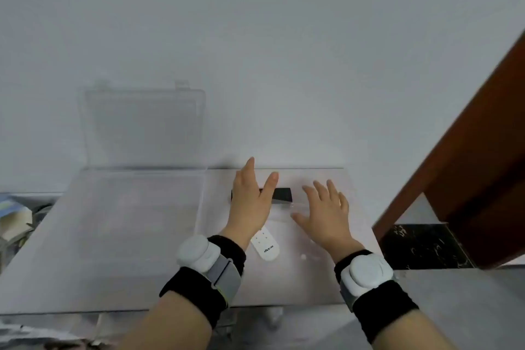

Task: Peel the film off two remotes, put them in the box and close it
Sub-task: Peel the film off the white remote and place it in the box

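Note:
A clear plastic box (pixel 142 207) lies open on the left of the white table, its lid (pixel 142 128) standing upright against the wall. A black remote (pixel 281 194) lies crosswise near the table's back edge. A white remote (pixel 265 246) lies nearer to me, partly under my left wrist. My left hand (pixel 251 202) hovers over the black remote's left part, fingers spread and holding nothing. My right hand (pixel 326 213) is spread flat just right of both remotes, over what looks like clear film, holding nothing.
The white table (pixel 284 287) ends at the wall behind. A brown wooden door frame (pixel 468 156) rises at the right over a dark marbled sill (pixel 420 247). Clutter of papers (pixel 17 216) lies beyond the table's left edge.

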Demonstrator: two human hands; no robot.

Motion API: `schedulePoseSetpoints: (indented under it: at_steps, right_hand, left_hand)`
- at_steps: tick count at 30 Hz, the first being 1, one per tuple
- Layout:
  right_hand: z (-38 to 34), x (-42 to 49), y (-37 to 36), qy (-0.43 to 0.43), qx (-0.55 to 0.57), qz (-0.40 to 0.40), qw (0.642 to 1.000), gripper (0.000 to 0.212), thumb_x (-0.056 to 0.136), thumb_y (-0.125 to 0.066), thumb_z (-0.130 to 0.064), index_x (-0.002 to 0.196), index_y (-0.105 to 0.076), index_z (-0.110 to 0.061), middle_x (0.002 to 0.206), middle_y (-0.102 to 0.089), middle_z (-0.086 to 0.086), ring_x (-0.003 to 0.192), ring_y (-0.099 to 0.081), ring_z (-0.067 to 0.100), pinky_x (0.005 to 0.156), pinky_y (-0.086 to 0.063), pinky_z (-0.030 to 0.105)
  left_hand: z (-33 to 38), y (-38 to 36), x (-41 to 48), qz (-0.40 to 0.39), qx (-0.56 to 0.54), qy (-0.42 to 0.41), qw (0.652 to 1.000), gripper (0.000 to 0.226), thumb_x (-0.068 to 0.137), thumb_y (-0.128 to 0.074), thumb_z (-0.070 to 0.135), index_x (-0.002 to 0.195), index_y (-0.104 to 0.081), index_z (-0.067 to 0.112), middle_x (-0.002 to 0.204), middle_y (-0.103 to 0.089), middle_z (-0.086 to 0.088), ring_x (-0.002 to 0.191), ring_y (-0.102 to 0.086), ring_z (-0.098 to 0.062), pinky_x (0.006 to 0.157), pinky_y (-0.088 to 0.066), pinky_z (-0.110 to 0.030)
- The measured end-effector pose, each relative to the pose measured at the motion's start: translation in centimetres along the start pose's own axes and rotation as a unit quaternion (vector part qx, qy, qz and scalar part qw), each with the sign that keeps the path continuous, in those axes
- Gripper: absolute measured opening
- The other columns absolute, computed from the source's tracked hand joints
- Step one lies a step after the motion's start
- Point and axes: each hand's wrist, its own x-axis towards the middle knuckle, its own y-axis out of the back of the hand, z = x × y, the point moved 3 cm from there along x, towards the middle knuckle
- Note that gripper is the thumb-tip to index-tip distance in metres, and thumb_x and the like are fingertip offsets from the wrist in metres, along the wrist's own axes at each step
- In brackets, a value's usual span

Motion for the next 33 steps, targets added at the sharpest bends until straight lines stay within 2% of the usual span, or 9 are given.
schedulePoseSetpoints:
  at_steps: [7,12,16,19,23,25,28,31,33]
  right_hand:
    - [0.4,-0.1,-2.8,0.048,-0.030,-0.035,0.998,0.065,0.081,-0.059,-0.046,0.141,-0.041,-0.028,0.149,-0.042,-0.007,0.149,-0.015,0.021,0.118,-0.008,0.042]
    - [-0.1,0.3,-2.8,0.074,-0.045,-0.031,0.996,0.065,0.080,-0.060,-0.039,0.141,-0.042,-0.027,0.135,-0.051,0.000,0.133,-0.034,0.026,0.111,-0.020,0.038]
    - [-0.6,0.8,-2.4,0.092,-0.045,-0.015,0.995,0.055,0.080,-0.062,-0.040,0.132,-0.052,-0.024,0.125,-0.052,0.002,0.122,-0.039,0.027,0.104,-0.024,0.035]
    - [-0.8,1.0,-1.7,0.079,0.021,0.011,0.997,0.044,0.079,-0.064,-0.038,0.120,-0.061,-0.024,0.118,-0.055,0.001,0.118,-0.041,0.026,0.099,-0.028,0.034]
    - [-1.7,1.0,0.2,0.031,0.195,0.026,0.980,0.034,0.074,-0.074,-0.042,0.101,-0.069,-0.021,0.100,-0.062,-0.001,0.103,-0.051,0.023,0.089,-0.043,0.036]
    - [-2.9,0.7,1.5,0.012,0.312,0.008,0.950,0.023,0.073,-0.077,-0.039,0.085,-0.070,-0.020,0.090,-0.067,-0.001,0.089,-0.058,0.020,0.079,-0.047,0.035]
    - [-4.9,-0.2,2.7,0.018,0.434,-0.063,0.898,0.021,0.073,-0.080,-0.031,0.066,-0.065,-0.019,0.070,-0.061,-0.006,0.065,-0.052,0.011,0.062,-0.040,0.026]
    - [-6.8,-1.1,2.9,0.043,0.459,-0.117,0.880,0.026,0.075,-0.079,-0.034,0.078,-0.069,-0.011,0.068,-0.053,-0.004,0.062,-0.046,0.009,0.059,-0.035,0.021]
    - [-7.8,-1.4,2.7,0.034,0.483,-0.115,0.867,0.044,0.077,-0.067,-0.054,0.078,-0.068,-0.011,0.071,-0.053,0.000,0.066,-0.047,0.012,0.065,-0.038,0.024]
  left_hand:
    - [-1.9,-0.9,-1.7,0.011,-0.011,0.070,0.997,0.068,0.099,-0.043,0.044,0.154,-0.019,0.012,0.153,-0.032,-0.010,0.140,-0.029,-0.021,0.101,-0.020,-0.021]
    - [-2.9,-0.7,-1.8,0.030,-0.033,0.093,0.995,0.068,0.098,-0.043,0.047,0.153,-0.020,0.014,0.155,-0.030,-0.010,0.141,-0.030,-0.022,0.113,-0.026,-0.033]
    - [-3.4,-0.7,-2.0,0.048,-0.044,0.109,0.992,0.066,0.097,-0.045,0.047,0.151,-0.025,0.015,0.150,-0.037,-0.010,0.134,-0.040,-0.024,0.112,-0.033,-0.037]
    - [-3.3,-0.3,-2.3,0.087,-0.060,0.112,0.988,0.065,0.097,-0.047,0.043,0.150,-0.026,0.013,0.152,-0.032,-0.009,0.136,-0.036,-0.022,0.107,-0.029,-0.027]
    - [-2.4,0.2,-2.1,0.133,-0.125,0.123,0.975,0.072,0.095,-0.051,0.045,0.152,-0.020,0.014,0.156,-0.021,-0.005,0.140,-0.033,-0.023,0.110,-0.029,-0.029]
    - [-2.1,0.4,-1.4,0.129,-0.187,0.149,0.962,0.079,0.092,-0.055,0.049,0.153,-0.018,0.014,0.156,-0.024,-0.002,0.142,-0.029,-0.018,0.112,-0.025,-0.030]
    - [-1.8,0.7,-0.1,0.072,-0.352,0.209,0.910,0.075,0.084,-0.057,0.061,0.141,-0.036,0.016,0.141,-0.049,0.000,0.127,-0.049,-0.016,0.109,-0.036,-0.036]
    - [-1.0,2.1,0.6,0.050,-0.494,0.215,0.841,0.049,0.095,-0.050,0.051,0.122,-0.050,0.011,0.110,-0.069,-0.011,0.100,-0.067,-0.023,0.097,-0.049,-0.043]
    - [-0.9,3.8,1.1,0.074,-0.532,0.212,0.816,0.048,0.098,-0.046,0.048,0.119,-0.052,0.006,0.100,-0.066,-0.013,0.091,-0.069,-0.027,0.089,-0.053,-0.045]
